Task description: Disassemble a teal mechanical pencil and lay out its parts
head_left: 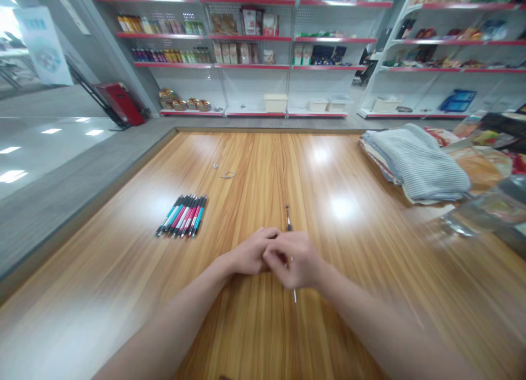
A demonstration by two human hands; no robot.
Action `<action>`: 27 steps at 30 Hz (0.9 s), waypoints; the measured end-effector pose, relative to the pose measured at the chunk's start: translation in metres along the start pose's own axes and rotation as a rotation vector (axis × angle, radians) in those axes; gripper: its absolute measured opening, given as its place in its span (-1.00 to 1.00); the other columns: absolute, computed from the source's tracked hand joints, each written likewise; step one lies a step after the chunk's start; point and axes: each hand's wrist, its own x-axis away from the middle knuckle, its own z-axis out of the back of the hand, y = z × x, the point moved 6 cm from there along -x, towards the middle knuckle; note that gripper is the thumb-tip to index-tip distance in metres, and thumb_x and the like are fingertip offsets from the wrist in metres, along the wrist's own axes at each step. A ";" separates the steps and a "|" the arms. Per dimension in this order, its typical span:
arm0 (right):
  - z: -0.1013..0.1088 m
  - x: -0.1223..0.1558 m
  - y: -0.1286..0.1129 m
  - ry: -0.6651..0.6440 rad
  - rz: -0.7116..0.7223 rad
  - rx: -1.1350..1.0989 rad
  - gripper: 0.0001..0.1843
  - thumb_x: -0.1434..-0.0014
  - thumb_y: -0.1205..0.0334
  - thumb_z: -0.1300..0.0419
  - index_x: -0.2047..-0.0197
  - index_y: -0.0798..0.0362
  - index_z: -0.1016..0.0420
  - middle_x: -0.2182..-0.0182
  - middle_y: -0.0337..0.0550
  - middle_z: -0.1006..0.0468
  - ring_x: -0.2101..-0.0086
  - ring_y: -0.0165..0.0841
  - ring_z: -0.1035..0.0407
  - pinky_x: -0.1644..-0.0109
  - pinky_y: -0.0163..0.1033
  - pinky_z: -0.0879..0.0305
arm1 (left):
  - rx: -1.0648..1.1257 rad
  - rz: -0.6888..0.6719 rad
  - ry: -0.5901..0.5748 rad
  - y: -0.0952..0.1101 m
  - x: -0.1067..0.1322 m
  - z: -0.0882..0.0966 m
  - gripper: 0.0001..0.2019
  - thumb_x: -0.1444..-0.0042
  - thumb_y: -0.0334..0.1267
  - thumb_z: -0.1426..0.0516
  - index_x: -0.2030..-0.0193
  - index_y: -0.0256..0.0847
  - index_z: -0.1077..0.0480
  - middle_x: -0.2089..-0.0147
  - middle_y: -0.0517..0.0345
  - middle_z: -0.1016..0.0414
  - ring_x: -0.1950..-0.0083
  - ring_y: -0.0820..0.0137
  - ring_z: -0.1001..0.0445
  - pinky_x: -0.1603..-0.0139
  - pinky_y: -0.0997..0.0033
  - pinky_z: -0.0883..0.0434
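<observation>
My left hand (255, 252) and my right hand (299, 259) meet low over the middle of the table (246, 325). Both are closed, fingertips pressed together, and whatever they pinch is hidden. Just beyond my right hand shows a small black-and-silver pen part (289, 224), partly covered by it. A thin white stick (295, 296), like a pen refill, pokes out below the same hand; whether it is held or lies on the wood I cannot tell. To the left, several pens (181, 217) with black, teal, white and red barrels lie side by side in a row.
A thin white loop (228, 174) and a tiny light piece (216, 166) lie farther back. Folded cloths (419, 161), packaged goods and a clear container (485, 207) crowd the right side. Stocked shelves (255, 67) stand behind the table; a red box (121, 103) is on the floor.
</observation>
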 end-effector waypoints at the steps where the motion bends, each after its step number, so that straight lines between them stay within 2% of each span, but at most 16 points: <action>1: -0.018 0.005 -0.025 -0.145 0.069 0.014 -0.76 -0.16 0.12 -0.10 0.42 0.06 -0.46 0.53 -0.17 -0.50 0.46 -0.35 -0.39 0.32 -0.25 -0.25 | 0.039 0.008 0.020 -0.001 0.000 0.002 -0.79 -0.09 -0.31 -0.15 0.11 -0.19 -0.43 0.04 0.00 -0.35 -0.02 0.26 -0.33 -0.08 0.19 -0.29; 2: -0.036 0.012 -0.045 -0.273 0.108 0.046 -0.72 -0.13 0.03 -0.12 0.40 0.07 -0.47 0.53 -0.15 -0.51 0.47 -0.32 -0.40 0.35 -0.24 -0.26 | 0.074 0.020 0.044 -0.003 0.001 0.005 -0.81 -0.12 -0.32 -0.12 0.12 -0.21 -0.43 0.05 0.00 -0.35 0.00 0.28 -0.34 -0.06 0.21 -0.31; 4: -0.068 0.028 -0.070 -0.509 0.128 0.145 -0.48 -0.08 -0.23 -0.12 0.35 0.13 -0.48 0.50 -0.04 -0.54 0.52 -0.25 -0.41 0.45 -0.21 -0.26 | 0.120 0.042 0.105 -0.007 0.002 0.011 -0.82 -0.16 -0.36 -0.07 0.12 -0.23 -0.43 0.07 -0.01 -0.34 0.03 0.31 -0.36 -0.03 0.24 -0.33; 6: -0.089 0.042 -0.078 -0.678 0.129 0.206 -0.39 -0.09 -0.30 -0.07 0.33 0.16 -0.49 0.50 0.02 -0.55 0.54 -0.21 -0.44 0.47 -0.20 -0.28 | 0.139 0.055 0.148 -0.010 0.003 0.016 -0.82 -0.16 -0.37 -0.06 0.13 -0.23 -0.43 0.08 -0.02 -0.33 0.05 0.32 -0.37 0.00 0.25 -0.34; 8: -0.096 0.049 -0.075 -0.757 0.095 0.228 -0.36 -0.11 -0.32 -0.06 0.32 0.17 -0.49 0.47 0.04 -0.56 0.52 -0.18 -0.46 0.47 -0.19 -0.30 | 0.156 0.064 0.165 -0.013 0.004 0.018 -0.83 -0.15 -0.37 -0.07 0.14 -0.24 -0.43 0.09 -0.02 -0.34 0.08 0.32 -0.38 0.03 0.26 -0.35; 12: -0.092 0.047 -0.069 -0.773 0.066 0.227 -0.48 -0.11 -0.22 -0.14 0.30 0.15 -0.48 0.44 0.01 -0.58 0.48 -0.16 -0.49 0.45 -0.20 -0.33 | 0.187 0.073 0.193 -0.016 0.005 0.018 -0.83 -0.14 -0.38 -0.07 0.15 -0.24 -0.44 0.10 -0.01 -0.34 0.12 0.34 -0.38 0.10 0.31 -0.36; 15: -0.098 0.049 -0.072 -0.754 0.080 0.225 -0.51 -0.14 -0.19 -0.12 0.30 0.14 -0.45 0.45 -0.02 -0.57 0.50 -0.17 -0.48 0.47 -0.20 -0.33 | 0.206 0.083 0.218 -0.018 0.005 0.019 -0.83 -0.15 -0.38 -0.06 0.16 -0.24 -0.45 0.11 -0.01 -0.35 0.12 0.34 -0.38 0.09 0.30 -0.36; 17: -0.109 0.055 -0.078 -0.737 0.138 0.220 -0.54 -0.15 -0.16 -0.13 0.29 0.15 -0.43 0.45 -0.04 -0.55 0.50 -0.19 -0.47 0.50 -0.21 -0.32 | 0.218 0.091 0.228 -0.019 0.005 0.019 -0.83 -0.15 -0.38 -0.06 0.17 -0.24 -0.45 0.11 -0.01 -0.35 0.11 0.35 -0.38 0.09 0.30 -0.36; 21: -0.126 0.070 -0.092 -0.709 0.284 0.226 -0.75 -0.20 0.08 -0.14 0.27 0.13 -0.43 0.42 -0.10 -0.53 0.49 -0.26 -0.45 0.57 -0.27 -0.25 | 0.236 0.102 0.237 -0.020 0.005 0.019 -0.84 -0.14 -0.37 -0.08 0.18 -0.24 -0.45 0.12 0.00 -0.35 0.13 0.36 -0.37 0.11 0.31 -0.36; 24: -0.114 0.063 -0.093 -0.697 0.297 0.234 -0.84 -0.18 0.19 -0.16 0.29 0.12 -0.43 0.44 -0.14 -0.53 0.50 -0.29 -0.44 0.59 -0.29 -0.18 | 0.251 0.110 0.240 -0.022 0.006 0.019 -0.85 -0.14 -0.37 -0.08 0.18 -0.24 -0.45 0.12 0.00 -0.36 0.15 0.38 -0.37 0.12 0.33 -0.35; 26: -0.092 0.045 -0.080 -0.677 0.238 0.178 -0.75 -0.12 0.07 -0.22 0.30 0.11 -0.45 0.44 -0.15 -0.54 0.48 -0.30 -0.44 0.55 -0.30 -0.17 | 0.247 0.120 0.281 -0.025 0.007 0.021 -0.86 -0.16 -0.36 -0.07 0.20 -0.25 -0.45 0.13 0.01 -0.37 0.15 0.38 -0.38 0.12 0.33 -0.35; 27: -0.075 0.032 -0.066 -0.609 0.169 0.153 -0.76 -0.13 0.07 -0.21 0.33 0.10 -0.46 0.45 -0.17 -0.54 0.47 -0.32 -0.43 0.51 -0.30 -0.18 | 0.231 0.131 0.320 -0.028 0.008 0.023 -0.86 -0.17 -0.36 -0.06 0.21 -0.25 -0.44 0.15 0.01 -0.37 0.15 0.38 -0.38 0.13 0.33 -0.36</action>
